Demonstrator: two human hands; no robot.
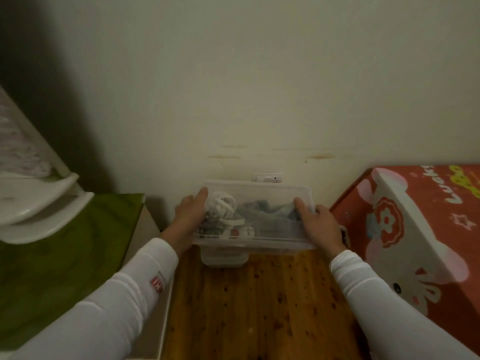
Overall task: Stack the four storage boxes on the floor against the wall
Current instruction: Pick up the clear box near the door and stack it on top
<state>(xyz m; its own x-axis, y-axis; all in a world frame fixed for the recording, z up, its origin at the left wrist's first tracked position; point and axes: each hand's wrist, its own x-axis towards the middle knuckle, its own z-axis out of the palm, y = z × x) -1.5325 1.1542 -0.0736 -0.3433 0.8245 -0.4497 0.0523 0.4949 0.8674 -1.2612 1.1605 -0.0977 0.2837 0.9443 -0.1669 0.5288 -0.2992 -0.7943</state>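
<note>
Nearest, two white sleeves reach forward over the knotty wooden floor (246, 307). Both hands grip a clear plastic box (259, 203) by its short ends: the left hand (188, 216) wraps its left end, the right hand (320, 226) its right end, thumbs over the rim. Inside lie white straps and bluish cloth. Under it shows the edge of another clear box (224, 259), so this looks like a stacking step midway; how many sit below I cannot tell. Next, I judge, it needs lowering square onto the one beneath, flush to the pale wall (259, 87). A socket (268, 177) sits just behind.
</note>
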